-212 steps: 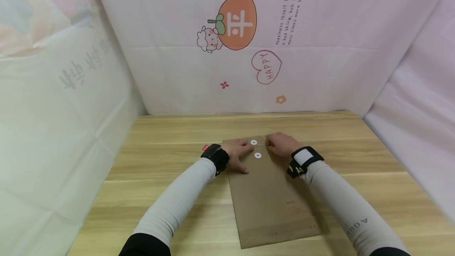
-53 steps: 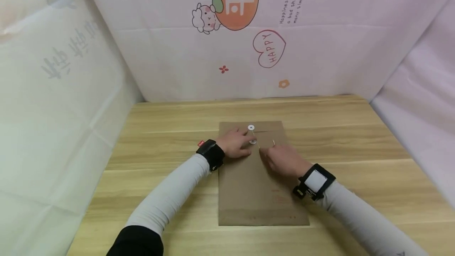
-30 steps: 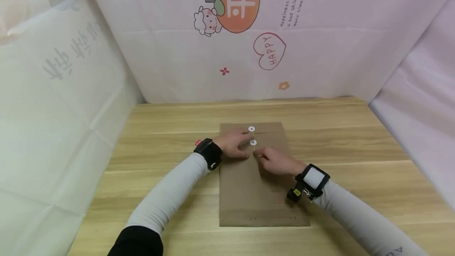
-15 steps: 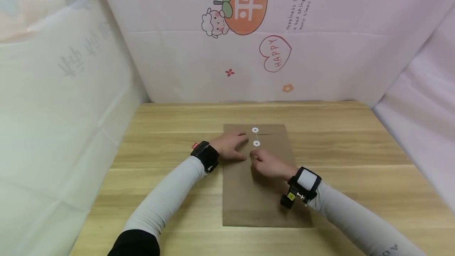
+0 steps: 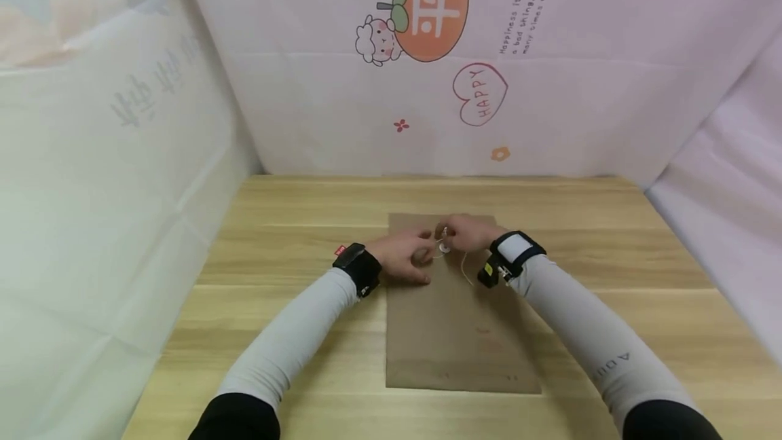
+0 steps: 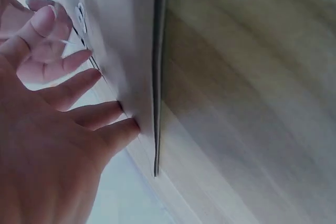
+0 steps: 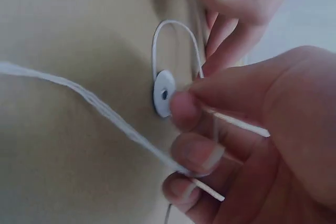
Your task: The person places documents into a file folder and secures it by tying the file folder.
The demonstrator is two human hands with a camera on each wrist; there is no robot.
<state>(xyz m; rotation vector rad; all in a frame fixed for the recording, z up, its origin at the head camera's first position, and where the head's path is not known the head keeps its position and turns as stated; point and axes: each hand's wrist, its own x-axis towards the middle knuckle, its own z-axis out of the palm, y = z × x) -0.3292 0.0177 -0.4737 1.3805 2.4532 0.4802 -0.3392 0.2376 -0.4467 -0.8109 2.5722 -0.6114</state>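
A brown paper string-tie envelope [image 5: 440, 331] lies flat on the table, its flap end away from me. My left hand [image 5: 400, 257] rests on its upper left part; in the left wrist view several fingertips [image 6: 121, 129] touch the paper. My right hand [image 5: 470, 233] is over the flap and covers the upper button. In the right wrist view its thumb and fingers pinch a white string [image 7: 115, 119]. A loop of the string rises round a white button [image 7: 165, 94], close to the thumb. The string's loose end hangs to the right over the envelope.
The wooden table [image 5: 293, 236] extends on both sides of the envelope. A printed white cloth [image 5: 342, 121] stands behind the table, with more cloth at left and right.
My right hand has moved from below the buttons up to the flap. The string, earlier straight between the buttons, now loops loosely. My left hand stays on the envelope and has shifted slightly.
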